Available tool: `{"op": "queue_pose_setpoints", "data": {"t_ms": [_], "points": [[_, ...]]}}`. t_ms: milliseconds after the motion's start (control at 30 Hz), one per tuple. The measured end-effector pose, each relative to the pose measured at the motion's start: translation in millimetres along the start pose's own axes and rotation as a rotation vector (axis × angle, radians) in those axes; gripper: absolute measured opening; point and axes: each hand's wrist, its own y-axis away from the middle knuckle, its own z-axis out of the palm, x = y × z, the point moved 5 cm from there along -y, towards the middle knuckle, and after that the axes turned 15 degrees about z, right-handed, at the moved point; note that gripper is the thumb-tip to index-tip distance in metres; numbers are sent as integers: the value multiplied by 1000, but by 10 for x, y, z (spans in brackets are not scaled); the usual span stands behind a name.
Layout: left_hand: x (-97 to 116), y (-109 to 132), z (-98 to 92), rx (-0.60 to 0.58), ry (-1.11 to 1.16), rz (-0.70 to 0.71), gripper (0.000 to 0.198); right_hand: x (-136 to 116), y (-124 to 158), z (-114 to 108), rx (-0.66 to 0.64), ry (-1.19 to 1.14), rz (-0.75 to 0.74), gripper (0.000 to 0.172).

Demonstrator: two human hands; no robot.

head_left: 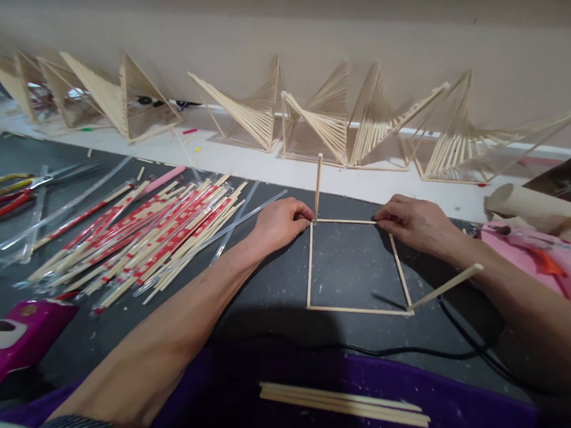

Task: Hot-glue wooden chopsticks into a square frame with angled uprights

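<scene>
A square frame of thin wooden sticks [357,309] lies flat on the dark table [350,264]. One stick [317,185] stands upright at its far left corner, and another [444,287] slants up from the near right corner. My left hand [279,223] is closed, pinching the base of the upright stick at that corner. My right hand [414,223] is closed on the far side of the frame near its right end, fingers pressed on the stick.
A pile of wrapped chopsticks [157,234] lies left of the frame. Pliers [3,197] and a magenta tool [17,339] sit far left. Finished stick sculptures [321,122] line the wall. A pink glue gun [541,258] and black cord [452,343] lie right. Loose sticks [345,404] rest on purple cloth.
</scene>
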Motion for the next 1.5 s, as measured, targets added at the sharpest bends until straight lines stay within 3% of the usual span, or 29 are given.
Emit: {"op": "queue_pose_setpoints", "data": {"t_ms": [667,1167,1500], "points": [[34,5,26,-12,-20,-8,23,6,25,14,15,1,-25,19],[38,26,47,-14,-34,63,21,18,70,29,5,-17,-53,14],[110,38,71,-24,10,62,20,-1,180,11,-12,11,-3,15]]}}
